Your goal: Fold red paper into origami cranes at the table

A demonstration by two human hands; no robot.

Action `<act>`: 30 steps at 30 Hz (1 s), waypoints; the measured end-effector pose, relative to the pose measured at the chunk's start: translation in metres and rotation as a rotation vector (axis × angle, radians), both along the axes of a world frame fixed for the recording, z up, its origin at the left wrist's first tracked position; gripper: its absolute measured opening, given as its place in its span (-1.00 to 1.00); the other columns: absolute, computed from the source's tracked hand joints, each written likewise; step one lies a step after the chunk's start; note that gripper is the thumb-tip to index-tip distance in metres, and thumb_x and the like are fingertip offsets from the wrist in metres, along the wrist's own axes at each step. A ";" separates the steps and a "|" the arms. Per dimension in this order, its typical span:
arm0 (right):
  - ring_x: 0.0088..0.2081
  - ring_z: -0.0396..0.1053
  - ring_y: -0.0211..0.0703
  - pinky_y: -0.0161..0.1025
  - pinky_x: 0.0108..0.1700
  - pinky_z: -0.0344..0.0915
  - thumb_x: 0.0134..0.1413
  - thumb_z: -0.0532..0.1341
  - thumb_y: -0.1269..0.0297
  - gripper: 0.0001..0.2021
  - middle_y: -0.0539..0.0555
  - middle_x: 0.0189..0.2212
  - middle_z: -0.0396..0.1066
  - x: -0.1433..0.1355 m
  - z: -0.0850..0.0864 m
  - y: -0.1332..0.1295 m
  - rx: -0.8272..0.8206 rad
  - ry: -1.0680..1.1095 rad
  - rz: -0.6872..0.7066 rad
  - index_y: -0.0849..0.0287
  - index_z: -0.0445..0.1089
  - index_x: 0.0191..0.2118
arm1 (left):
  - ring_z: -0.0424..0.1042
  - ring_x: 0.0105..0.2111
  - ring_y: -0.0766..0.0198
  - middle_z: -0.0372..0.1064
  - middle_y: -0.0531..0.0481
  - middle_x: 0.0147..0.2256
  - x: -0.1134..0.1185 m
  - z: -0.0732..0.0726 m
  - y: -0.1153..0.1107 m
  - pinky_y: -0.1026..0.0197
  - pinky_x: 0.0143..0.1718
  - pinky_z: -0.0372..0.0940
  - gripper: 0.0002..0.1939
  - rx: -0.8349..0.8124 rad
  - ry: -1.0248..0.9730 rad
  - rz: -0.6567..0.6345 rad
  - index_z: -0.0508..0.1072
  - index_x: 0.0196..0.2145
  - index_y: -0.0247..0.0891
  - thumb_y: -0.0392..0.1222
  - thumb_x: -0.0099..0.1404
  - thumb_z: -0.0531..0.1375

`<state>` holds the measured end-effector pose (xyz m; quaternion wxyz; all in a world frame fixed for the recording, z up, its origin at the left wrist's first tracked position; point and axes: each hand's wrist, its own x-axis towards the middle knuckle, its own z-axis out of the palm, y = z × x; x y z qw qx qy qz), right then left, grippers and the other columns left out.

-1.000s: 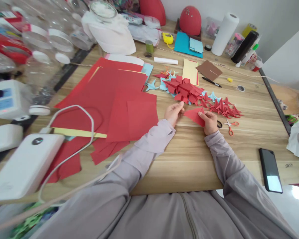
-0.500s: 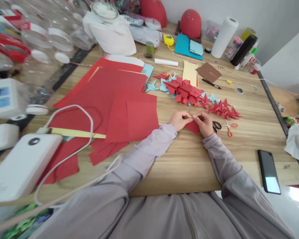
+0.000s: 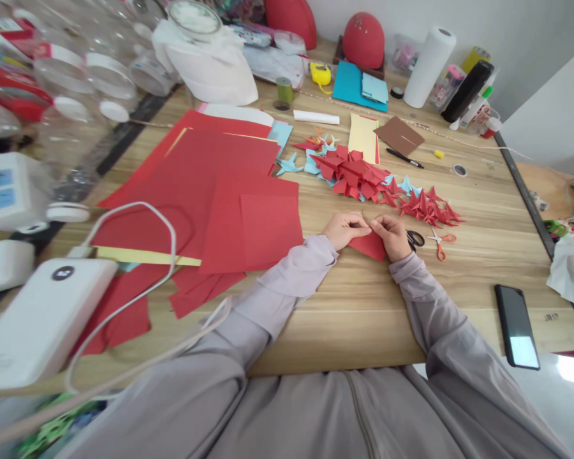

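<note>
My left hand [image 3: 345, 229] and my right hand [image 3: 392, 236] meet over a folded red paper piece [image 3: 369, 246] on the wooden table [image 3: 363, 306]. Both hands pinch its top edge, fingertips almost touching. Just beyond them lies a pile of folded red and light blue paper shapes [image 3: 377, 185]. To the left of my left hand sits a stack of red paper sheets [image 3: 220, 197]. Small orange-handled scissors [image 3: 440, 244] lie right of my right hand, with black-handled scissors [image 3: 415, 238] partly hidden behind it.
A black phone [image 3: 516, 325] lies near the table's right front edge. A white power bank [image 3: 43, 319] with a cable sits at the left. Plastic bottles [image 3: 76, 83], a paper roll [image 3: 429, 57], a pen [image 3: 404, 158] and coloured paper crowd the far side.
The hands came together over the red piece and pressed it down on the table; a second ago they held it apart as a wider triangle. In the last half second little moved.
</note>
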<state>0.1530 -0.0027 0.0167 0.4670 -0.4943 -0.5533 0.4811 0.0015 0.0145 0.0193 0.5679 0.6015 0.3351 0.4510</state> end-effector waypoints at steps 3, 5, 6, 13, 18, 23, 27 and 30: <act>-0.59 0.02 -0.37 -0.34 -0.52 -0.02 -0.22 0.30 -0.04 -0.63 -0.12 -0.66 0.14 -0.001 0.000 0.000 -0.051 0.082 -0.039 0.16 0.27 -0.59 | 0.19 -0.54 0.38 0.22 0.09 -0.61 0.000 -0.001 0.001 0.26 -0.44 0.11 -0.77 -0.040 -0.009 0.019 0.45 -0.64 -0.28 -0.06 -0.07 0.31; -0.60 0.01 -0.38 -0.35 -0.53 -0.02 -0.23 0.31 -0.02 -0.63 -0.13 -0.67 0.13 -0.001 0.000 0.000 -0.051 0.135 -0.088 0.16 0.24 -0.59 | 0.20 -0.54 0.38 0.25 0.09 -0.60 0.000 -0.001 0.000 0.26 -0.44 0.12 -0.76 -0.082 -0.009 0.039 0.45 -0.62 -0.29 -0.04 -0.07 0.31; -0.61 0.00 -0.39 -0.36 -0.53 -0.03 -0.23 0.32 -0.01 -0.63 -0.13 -0.68 0.12 -0.001 0.000 0.001 -0.044 0.161 -0.114 0.16 0.23 -0.60 | 0.20 -0.55 0.38 0.26 0.09 -0.60 0.000 0.000 0.000 0.27 -0.46 0.12 -0.75 -0.108 -0.010 0.048 0.45 -0.61 -0.29 -0.03 -0.07 0.30; -0.62 0.01 -0.39 -0.37 -0.55 0.02 -0.22 0.31 -0.02 -0.61 -0.13 -0.68 0.11 -0.001 0.000 0.003 -0.019 0.186 -0.200 0.15 0.17 -0.61 | 0.11 -0.62 0.42 0.17 0.12 -0.68 0.002 0.000 0.000 0.28 -0.54 0.08 -0.63 -0.128 -0.039 0.166 0.32 -0.70 -0.28 0.03 -0.11 0.33; -0.64 -0.02 -0.40 -0.38 -0.58 -0.01 -0.22 0.31 -0.03 -0.60 -0.14 -0.71 0.08 -0.002 0.001 0.002 -0.009 0.185 -0.216 0.15 0.16 -0.62 | 0.04 -0.63 0.46 0.08 0.15 -0.69 0.001 -0.004 0.003 0.29 -0.56 0.00 -0.56 -0.109 -0.091 0.241 0.21 -0.76 -0.28 0.02 -0.12 0.34; -0.60 0.10 -0.36 -0.36 -0.53 0.11 -0.23 0.29 -0.07 -0.62 -0.11 -0.65 0.20 -0.003 0.003 0.002 -0.017 0.156 -0.226 0.14 0.24 -0.55 | 0.04 -0.63 0.46 0.08 0.15 -0.69 0.001 -0.007 0.005 0.30 -0.56 0.00 -0.56 -0.113 -0.101 0.262 0.19 -0.75 -0.28 0.00 -0.13 0.35; -0.56 0.16 -0.35 -0.35 -0.50 0.13 -0.21 0.29 -0.06 -0.64 -0.09 -0.61 0.27 -0.003 0.003 0.001 -0.029 0.150 -0.145 0.15 0.30 -0.50 | 0.06 -0.62 0.46 0.11 0.15 -0.67 0.001 -0.010 0.007 0.31 -0.54 0.03 -0.58 -0.127 -0.127 0.308 0.21 -0.72 -0.29 0.01 -0.10 0.34; -0.61 0.07 -0.38 -0.36 -0.55 0.04 -0.17 0.28 -0.04 -0.63 -0.11 -0.66 0.20 -0.004 0.002 0.000 -0.012 0.080 -0.106 0.17 0.26 -0.58 | 0.08 -0.61 0.45 0.11 0.15 -0.67 0.001 -0.010 0.006 0.32 -0.54 0.05 -0.60 -0.105 -0.091 0.309 0.22 -0.71 -0.29 -0.01 -0.09 0.33</act>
